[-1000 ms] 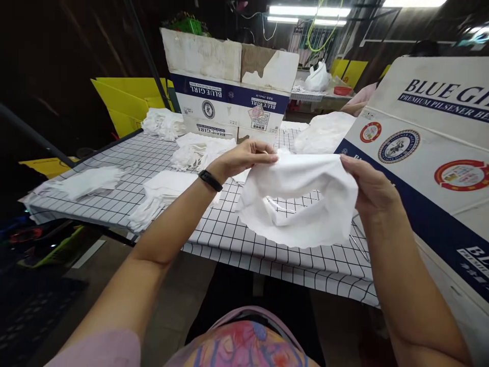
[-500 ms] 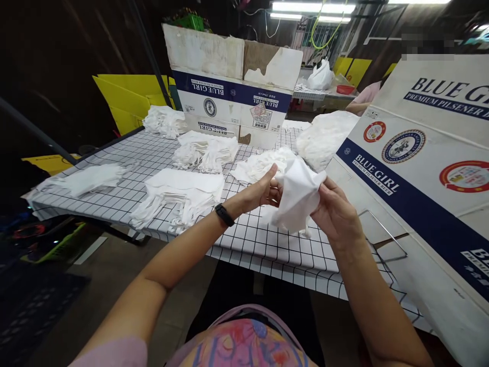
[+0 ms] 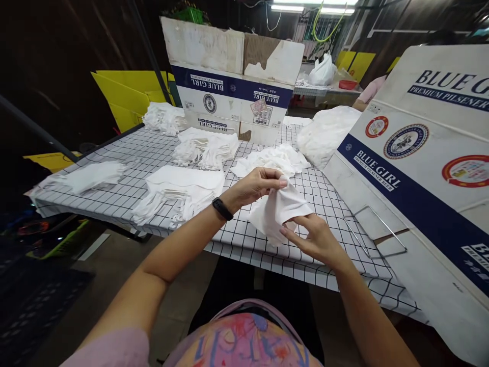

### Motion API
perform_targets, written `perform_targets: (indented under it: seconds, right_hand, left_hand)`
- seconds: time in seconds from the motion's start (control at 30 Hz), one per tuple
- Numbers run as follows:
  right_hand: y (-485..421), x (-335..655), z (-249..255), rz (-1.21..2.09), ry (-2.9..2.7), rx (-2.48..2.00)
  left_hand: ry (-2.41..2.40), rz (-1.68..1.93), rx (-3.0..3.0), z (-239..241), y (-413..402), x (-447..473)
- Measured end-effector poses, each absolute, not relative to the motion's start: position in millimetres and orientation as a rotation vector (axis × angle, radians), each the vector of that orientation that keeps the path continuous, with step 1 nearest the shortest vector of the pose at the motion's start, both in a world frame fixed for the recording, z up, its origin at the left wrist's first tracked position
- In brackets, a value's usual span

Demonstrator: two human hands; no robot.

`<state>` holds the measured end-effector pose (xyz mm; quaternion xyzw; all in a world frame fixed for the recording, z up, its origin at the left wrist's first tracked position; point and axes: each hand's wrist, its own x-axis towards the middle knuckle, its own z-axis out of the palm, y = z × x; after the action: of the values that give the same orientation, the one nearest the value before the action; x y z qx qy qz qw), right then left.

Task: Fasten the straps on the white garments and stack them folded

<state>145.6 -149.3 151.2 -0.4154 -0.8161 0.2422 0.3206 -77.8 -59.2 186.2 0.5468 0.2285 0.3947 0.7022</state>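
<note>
A thin white cloth piece hangs in soft folds between my hands, just above the front of the checked table. My left hand pinches its upper edge between thumb and fingers. Lower on the right, my right hand grips the cloth's edge, its fingers partly hidden behind the fabric. Right behind my hands lies a loose heap of white cloth. To the left sits a neat stack of white cloth pieces with strips hanging toward the front edge.
More white stacks stand further back, and a flat white bundle lies far left. A cardboard box stands behind; another carton leans at right beside a wire frame. A plastic bag bulges between them. A co-worker's arm shows beyond.
My left hand has turned over and now pinches the cloth's top. My right hand has moved down and left to its lower edge, and the cloth has been turned and lowered.
</note>
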Motion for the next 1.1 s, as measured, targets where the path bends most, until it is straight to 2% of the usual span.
perform_targets:
  seconds: [0.1,0.27,0.4,0.47,0.63,1.1]
  right_hand:
    - [-141.7,159.5,166.7,0.958,-1.985,-1.136]
    - [-114.4,153.9,196.2,0.891,-1.701,-1.019]
    - [-97.9,140.0,216.1,1.205,-1.761,-0.809]
    - [-95.4,139.7,225.1,1.26,-1.777,-0.804]
    - [-97.6,157.1,245.3,1.19,-1.852,-0.897]
    - [-97.9,221.2,282.4,1.06,-1.748,-1.161]
  left_hand:
    - [0.474,0.811,1.342,196.0,-60.0,-82.1]
    - [0.432,0.622,1.566,228.1,-64.7,-80.0]
    - [0.444,0.575,1.673,252.8,-66.9,-77.9]
    - [0.484,0.592,1.708,262.3,-67.7,-80.9]
    - [0.627,0.653,1.793,274.5,-68.6,-98.7]
    - [0.781,0.747,1.778,265.6,-52.7,-160.0]
